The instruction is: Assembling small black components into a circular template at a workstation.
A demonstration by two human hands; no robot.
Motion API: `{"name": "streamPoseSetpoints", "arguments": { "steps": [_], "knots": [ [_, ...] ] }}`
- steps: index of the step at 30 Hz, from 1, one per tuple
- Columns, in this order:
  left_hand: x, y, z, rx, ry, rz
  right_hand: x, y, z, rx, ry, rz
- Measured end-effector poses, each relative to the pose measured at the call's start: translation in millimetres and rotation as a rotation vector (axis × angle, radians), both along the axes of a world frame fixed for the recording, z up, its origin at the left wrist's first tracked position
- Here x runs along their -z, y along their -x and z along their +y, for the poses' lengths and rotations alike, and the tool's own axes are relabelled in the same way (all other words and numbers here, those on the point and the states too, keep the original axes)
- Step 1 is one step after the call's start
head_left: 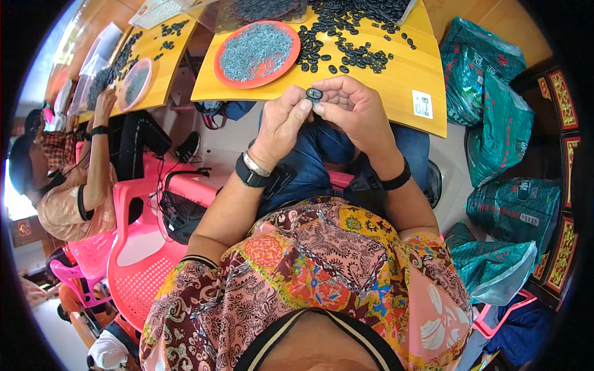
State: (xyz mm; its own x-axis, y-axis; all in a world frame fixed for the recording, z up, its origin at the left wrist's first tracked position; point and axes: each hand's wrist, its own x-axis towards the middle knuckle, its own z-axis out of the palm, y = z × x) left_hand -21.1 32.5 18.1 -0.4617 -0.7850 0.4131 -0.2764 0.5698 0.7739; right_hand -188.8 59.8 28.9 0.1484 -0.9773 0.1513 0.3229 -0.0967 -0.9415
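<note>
Between my two hands, just off the table's near edge, is a small black oval plastic part (314,94) with a slot in its middle. My left hand (286,123) pinches it from the left, thumb on top. The fingertips of my right hand (352,111) are closed on its other side, and the thumb presses near its lower end. Whether a pin sits in the part is too small to tell. Beyond my hands, a red round plate (295,52) holds a heap of small grey metal pins (257,51). Loose black oval parts (359,57) lie scattered to its right.
My yellow table (402,93) carries a white label at its right corner and a clear tray at the back. Green woven sacks (504,133) line the right side. A pink chair (142,266) stands at my left, where a co-worker (80,191) sits at another table.
</note>
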Motion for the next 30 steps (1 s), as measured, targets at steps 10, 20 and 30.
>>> {"name": "streamPoseSetpoints", "arguments": {
  "steps": [10,20,30],
  "knots": [
    [9.0,4.3,0.3,0.107,-0.592,0.439,-3.7,0.3,4.5,0.077,0.069,0.183],
    [4.4,2.8,1.8,0.123,-0.582,0.389,2.2,-1.6,4.7,0.104,0.084,0.092],
    [3.7,4.2,3.8,0.089,-0.578,0.365,-3.3,2.0,4.3,0.054,0.050,0.160]
  ]
}}
